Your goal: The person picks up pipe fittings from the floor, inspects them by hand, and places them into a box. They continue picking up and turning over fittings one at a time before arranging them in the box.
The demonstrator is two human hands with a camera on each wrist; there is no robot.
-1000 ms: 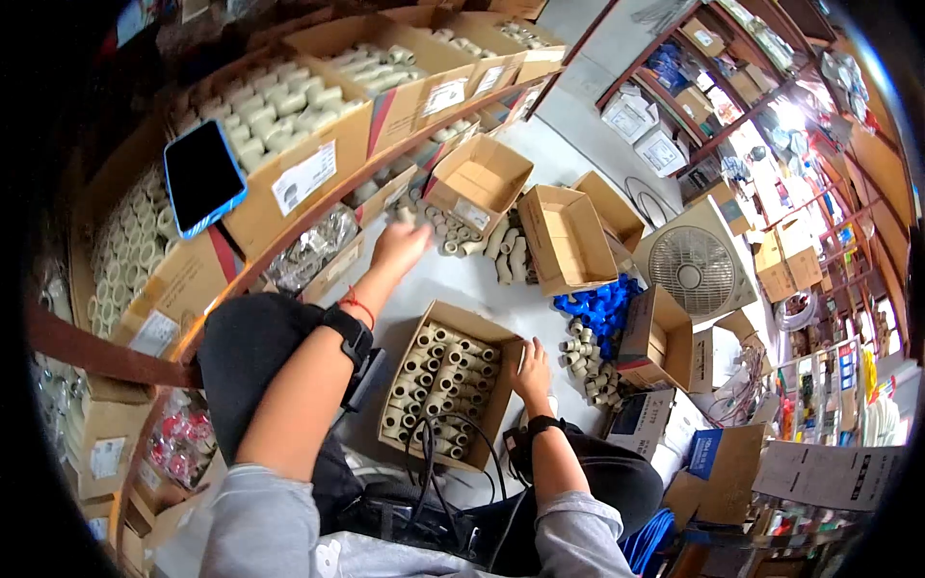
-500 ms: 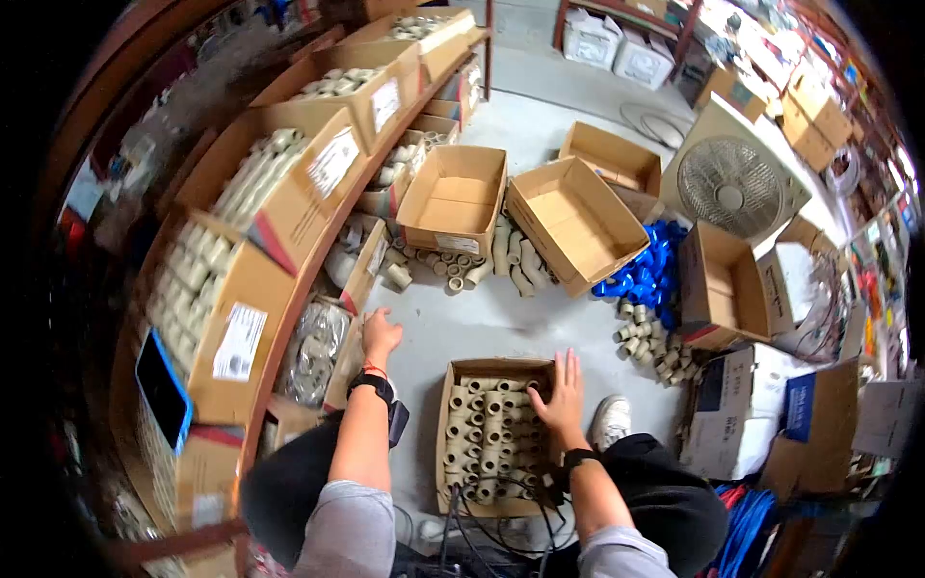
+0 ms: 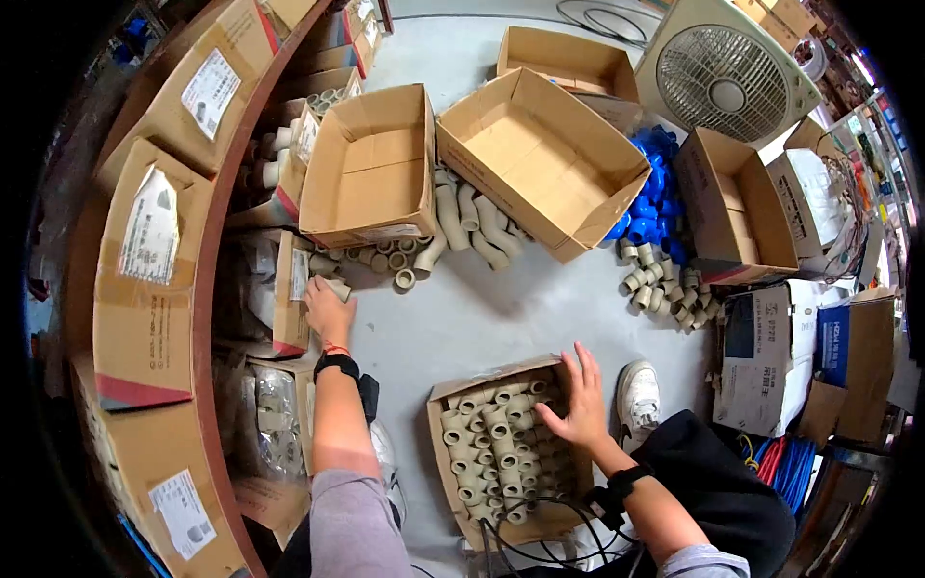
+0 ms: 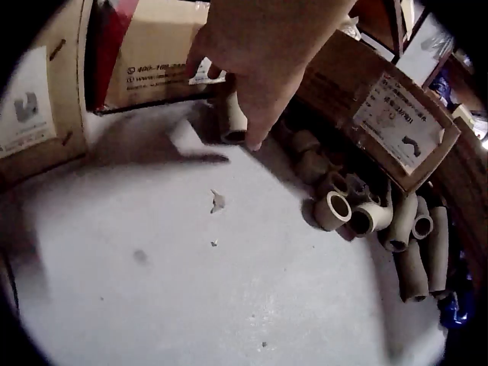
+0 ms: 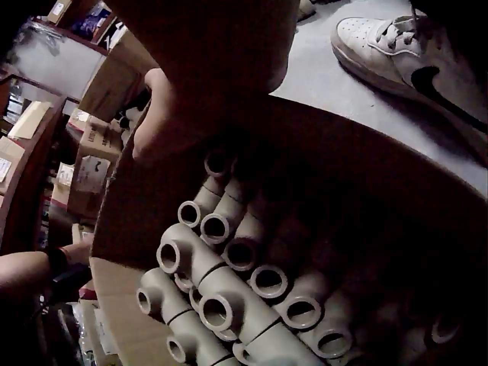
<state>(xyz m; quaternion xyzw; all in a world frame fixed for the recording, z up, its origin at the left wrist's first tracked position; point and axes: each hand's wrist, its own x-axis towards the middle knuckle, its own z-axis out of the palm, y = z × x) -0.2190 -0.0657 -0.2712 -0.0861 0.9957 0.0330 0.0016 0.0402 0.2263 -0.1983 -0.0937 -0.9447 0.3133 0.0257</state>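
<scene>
The left hand (image 3: 330, 313) pinches a beige pipe fitting (image 3: 337, 287) beside a small carton on the left. In the left wrist view that fitting (image 4: 231, 123) hangs under the fingers, just above the grey floor. Between the feet stands a carton (image 3: 439, 438) holding rows of beige tee fittings (image 3: 496, 429). The right hand (image 3: 583, 409) is at the carton's right edge, fingers spread and nothing held. From the right wrist, the fittings (image 5: 217, 309) lie in rows, the hand (image 5: 164, 114) at the carton's rim.
Loose fittings (image 3: 405, 279) and curved pipes (image 3: 491, 226) lie by two empty cartons (image 3: 366, 164) (image 3: 549, 154). Blue fittings (image 3: 655, 188), a fan (image 3: 723, 87) and a white shoe (image 3: 638, 395) are on the right. Shelved cartons (image 3: 154, 279) line the left.
The head view has turned and tilted downward. The left hand has drawn back from the loose fittings to beside the small carton. The right hand remains at the filled carton's right edge.
</scene>
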